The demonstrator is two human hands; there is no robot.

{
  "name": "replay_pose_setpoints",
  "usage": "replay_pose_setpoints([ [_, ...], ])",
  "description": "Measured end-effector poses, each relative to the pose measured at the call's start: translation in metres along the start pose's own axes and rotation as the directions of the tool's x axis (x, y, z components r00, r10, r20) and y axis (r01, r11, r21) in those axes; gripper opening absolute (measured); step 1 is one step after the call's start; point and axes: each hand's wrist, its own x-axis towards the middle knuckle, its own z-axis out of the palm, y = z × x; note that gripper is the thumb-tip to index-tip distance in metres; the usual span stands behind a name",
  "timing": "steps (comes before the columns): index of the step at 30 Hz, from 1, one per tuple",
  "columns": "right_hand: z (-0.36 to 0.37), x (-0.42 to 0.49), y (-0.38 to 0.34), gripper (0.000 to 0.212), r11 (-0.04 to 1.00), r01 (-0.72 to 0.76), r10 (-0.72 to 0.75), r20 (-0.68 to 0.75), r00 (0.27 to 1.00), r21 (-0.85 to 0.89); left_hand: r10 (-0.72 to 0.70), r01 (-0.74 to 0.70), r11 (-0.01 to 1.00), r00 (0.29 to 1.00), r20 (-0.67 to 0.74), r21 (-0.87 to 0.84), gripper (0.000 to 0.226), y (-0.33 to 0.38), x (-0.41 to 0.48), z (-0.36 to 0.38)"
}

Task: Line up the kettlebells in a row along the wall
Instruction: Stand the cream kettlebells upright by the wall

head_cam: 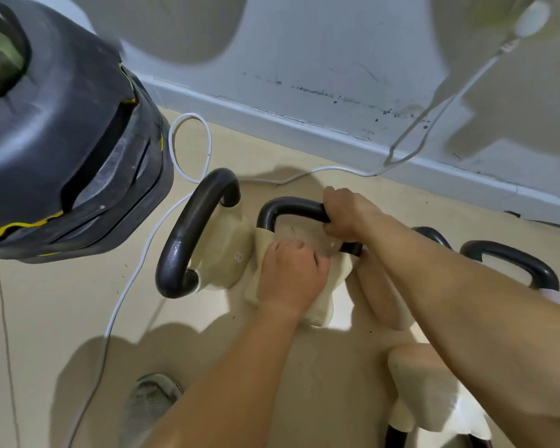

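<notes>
Several cream kettlebells with black handles stand on the beige floor near the grey wall. My right hand (346, 211) grips the black handle of the middle kettlebell (317, 305). On that kettlebell's cream body rests my left hand (290, 273), fingers curled against it. Touching it on the left is a kettlebell marked 8 (220, 250), tipped so that its handle points left. More black handles (511, 263) show to the right behind my right forearm. Another cream kettlebell (424, 389) lies at the bottom right.
A large dark machine with yellow trim (65, 137) hangs over the floor at the left. A white cable (188, 147) loops along the floor by the skirting board (304, 124) and climbs the wall at the right. My shoe (149, 402) shows at the bottom.
</notes>
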Motion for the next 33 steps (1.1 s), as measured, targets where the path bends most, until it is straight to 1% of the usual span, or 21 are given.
replay_pose_setpoints([
  [2, -0.017, -0.02, -0.005, 0.032, 0.999, 0.036, -0.037, -0.014, 0.999, -0.023, 0.062, -0.061, 0.998, 0.993, -0.104, 0.01, 0.024, -0.004, -0.017, 0.001],
  [4, -0.027, -0.045, -0.009, 0.031, 0.992, 0.075, -0.078, -0.017, 0.997, -0.105, 0.041, -0.033, 0.999, 0.969, -0.242, 0.037, 0.014, -0.008, -0.036, 0.004],
  [7, -0.033, -0.081, -0.013, 0.024, 0.997, 0.075, -0.075, 0.004, 0.997, -0.035, -0.222, 0.216, 0.975, 0.909, -0.352, -0.056, 0.038, -0.006, -0.075, 0.005],
  [9, -0.035, -0.103, -0.016, 0.036, 0.996, 0.007, -0.011, 0.044, 0.999, 0.089, -0.511, 0.459, 0.858, 0.803, -0.305, -0.23, 0.058, 0.011, -0.098, -0.003],
  [10, -0.035, -0.114, -0.018, 0.044, 0.984, -0.042, 0.029, 0.078, 0.997, 0.173, -0.674, 0.599, 0.731, 0.709, -0.207, -0.325, 0.066, 0.023, -0.107, -0.011],
  [12, -0.032, -0.137, -0.024, 0.048, 0.909, -0.136, 0.074, 0.168, 0.983, 0.394, -0.886, 0.834, 0.345, 0.441, 0.144, -0.432, 0.085, 0.04, -0.119, -0.018],
  [14, -0.025, -0.159, -0.032, 0.036, 0.736, -0.209, 0.063, 0.243, 0.968, 0.643, -0.842, 0.871, -0.131, 0.154, 0.518, -0.473, 0.105, 0.051, -0.121, -0.028],
  [15, -0.021, -0.169, -0.038, 0.03, 0.572, -0.246, 0.051, 0.265, 0.963, 0.782, -0.703, 0.759, -0.405, 0.098, 0.704, -0.51, 0.106, 0.052, -0.119, -0.033],
  [16, -0.016, -0.176, -0.046, 0.026, 0.369, -0.278, 0.047, 0.281, 0.959, 0.887, -0.492, 0.595, -0.667, 0.102, 0.865, -0.45, 0.103, 0.054, -0.12, -0.038],
  [17, -0.012, -0.181, -0.056, 0.022, 0.178, -0.299, 0.061, 0.293, 0.954, 0.937, -0.368, 0.54, -0.751, 0.137, 0.92, -0.381, 0.096, 0.054, -0.122, -0.042],
  [18, -0.007, -0.184, -0.067, 0.017, 0.04, -0.312, 0.083, 0.308, 0.948, 0.949, -0.34, 0.556, -0.729, 0.215, 0.916, -0.4, 0.084, 0.052, -0.12, -0.047],
  [19, -0.001, -0.185, -0.078, 0.018, -0.033, -0.32, 0.113, 0.321, 0.94, 0.947, -0.327, 0.504, -0.724, 0.351, 0.877, -0.472, 0.068, 0.048, -0.126, -0.052],
  [21, 0.01, -0.181, -0.098, 0.029, -0.045, -0.314, 0.194, 0.317, 0.928, 0.948, -0.337, 0.421, -0.778, 0.347, 0.875, -0.467, 0.044, 0.042, -0.125, -0.062],
  [22, 0.013, -0.179, -0.105, 0.032, -0.041, -0.311, 0.241, 0.312, 0.919, 0.949, -0.363, 0.379, -0.785, 0.359, 0.86, -0.489, 0.04, 0.037, -0.123, -0.063],
  [23, 0.014, -0.178, -0.111, 0.033, -0.054, -0.309, 0.281, 0.311, 0.908, 0.95, -0.518, 0.459, -0.654, 0.308, 0.798, -0.602, 0.041, 0.026, -0.12, -0.059],
  [24, 0.015, -0.175, -0.115, 0.033, -0.088, -0.301, 0.312, 0.313, 0.897, 0.95, -0.587, 0.506, -0.611, 0.228, 0.777, -0.61, 0.04, 0.022, -0.117, -0.061],
  [25, 0.014, -0.173, -0.118, 0.032, -0.131, -0.29, 0.335, 0.317, 0.887, 0.948, -0.538, 0.551, -0.585, 0.285, 0.793, -0.595, 0.037, 0.013, -0.119, -0.067],
  [27, 0.013, -0.168, -0.119, 0.03, -0.205, -0.256, 0.385, 0.318, 0.867, 0.945, -0.378, 0.617, -0.599, 0.344, 0.86, -0.51, 0.03, 0.016, -0.122, -0.08],
  [28, 0.012, -0.163, -0.119, 0.03, -0.23, -0.234, 0.405, 0.312, 0.859, 0.945, -0.312, 0.65, -0.6, 0.346, 0.885, -0.466, 0.03, 0.013, -0.116, -0.08],
  [30, 0.01, -0.155, -0.118, 0.033, -0.254, -0.207, 0.431, 0.302, 0.851, 0.945, -0.286, 0.727, -0.497, 0.379, 0.88, -0.474, 0.026, 0.011, -0.105, -0.084],
  [33, 0.0, -0.145, -0.115, 0.034, -0.229, -0.185, 0.45, 0.272, 0.851, 0.956, -0.266, 0.764, -0.429, 0.403, 0.876, -0.482, 0.025, 0.009, -0.086, -0.089],
])
